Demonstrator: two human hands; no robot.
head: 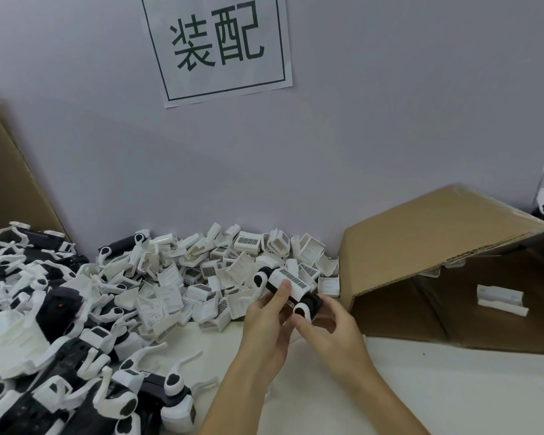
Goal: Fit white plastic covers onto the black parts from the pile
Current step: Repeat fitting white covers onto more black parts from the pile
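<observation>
Both hands hold one black part point(312, 301) with white ends above the table, in front of the pile. A white plastic cover point(291, 281) with a slotted grille sits on the part's top. My left hand point(269, 315) grips the part from the left, its thumb pressing on the cover. My right hand point(330, 324) pinches the part's near right end at a rounded white cap point(302, 310). A heap of loose white covers point(208, 277) lies against the wall. Black parts with white arms point(44, 340) are piled at the left.
An open cardboard box point(421, 246) lies on its side at the right, with a white piece point(501, 299) inside. A flat cardboard sheet point(10, 171) leans at the far left. A paper sign point(217, 45) hangs on the wall. Bare white tabletop point(453, 387) shows near right.
</observation>
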